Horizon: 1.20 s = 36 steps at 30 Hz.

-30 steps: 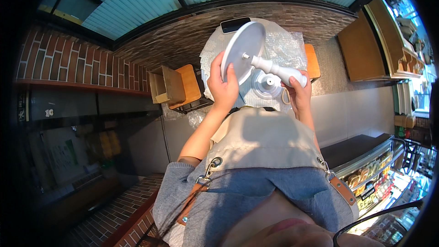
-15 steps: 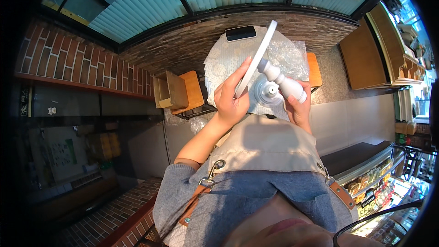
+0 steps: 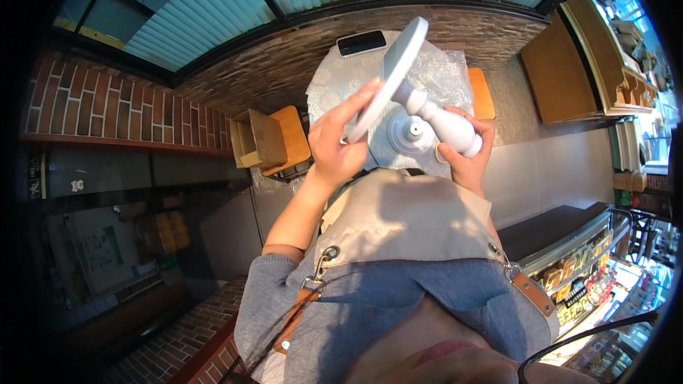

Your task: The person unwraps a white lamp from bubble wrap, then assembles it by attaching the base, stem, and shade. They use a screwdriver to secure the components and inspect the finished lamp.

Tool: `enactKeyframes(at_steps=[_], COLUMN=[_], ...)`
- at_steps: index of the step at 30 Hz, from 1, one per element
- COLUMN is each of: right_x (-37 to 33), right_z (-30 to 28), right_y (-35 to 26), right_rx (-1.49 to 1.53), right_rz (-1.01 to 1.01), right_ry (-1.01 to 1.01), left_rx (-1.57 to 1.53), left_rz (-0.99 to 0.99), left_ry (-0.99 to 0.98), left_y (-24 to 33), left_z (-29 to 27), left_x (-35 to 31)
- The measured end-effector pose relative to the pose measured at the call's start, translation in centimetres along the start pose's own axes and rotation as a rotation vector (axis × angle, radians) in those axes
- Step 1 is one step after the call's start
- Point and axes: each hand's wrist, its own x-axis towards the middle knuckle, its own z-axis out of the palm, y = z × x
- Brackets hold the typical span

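Worktop (image 3: pixel 326 77): round, patterned pale cover. Bubble wrap sheet (image 3: pixel 451 71): crumpled, on the worktop's right half. Cardboard box (image 3: pixel 267 140): open, left of the worktop. White disc (image 3: pixel 396 77): tilted on edge, above the worktop. Turned white column (image 3: pixel 435 116): slanting above the worktop, narrow end against the disc; whether joined, cannot tell. Stepped round white base (image 3: pixel 407 139): on the worktop's near half. Hands: left (image 3: pixel 336 144), fingers extended, gripping the disc's lower part; right (image 3: pixel 469 162), curled around the column's thick end. Smartphone (image 3: pixel 361 43): worktop's far edge.
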Motion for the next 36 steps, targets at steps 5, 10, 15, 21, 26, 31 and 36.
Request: enactKeyframes(at_steps=[5, 10, 15, 21, 26, 31, 36], right_x=[0.2, 0.6, 1.6, 4.3, 5.2, 5.2, 1.5], right_z=[0.4, 1.2, 1.0, 0.6, 1.5, 2.6, 1.8], right_y=[-0.7, 0.1, 2.8, 11.8, 18.5, 17.7, 16.4], right_rx=[-0.137, -0.252, -0.403, -0.988, -1.153, -1.198, -1.069], right_rz=[-0.038, 0.089, 0.227, -0.082, -0.004, -0.004, -0.225], right_ry=[-0.019, 0.011, 0.093, -0.368, -0.636, -0.581, -0.430], left_rx=[-0.051, -0.205, -0.196, 0.021, 0.038, 0.088, 0.055], left_rz=[-0.126, -0.663, -0.870, -0.914, -0.942, -0.955, -1.116], left_ry=[-0.017, 0.247, 0.599, 0.846, 0.993, 1.113, 1.229], left_y=[-0.9, -3.5, -9.1, -10.0, -7.5, -5.5, -3.1], left_z=[-0.1, 0.4, -2.2, -9.0, -12.1, -13.2, -13.3], left_x=[-1.0, -3.5, -9.1, -12.4, -13.3, -17.2, -20.0])
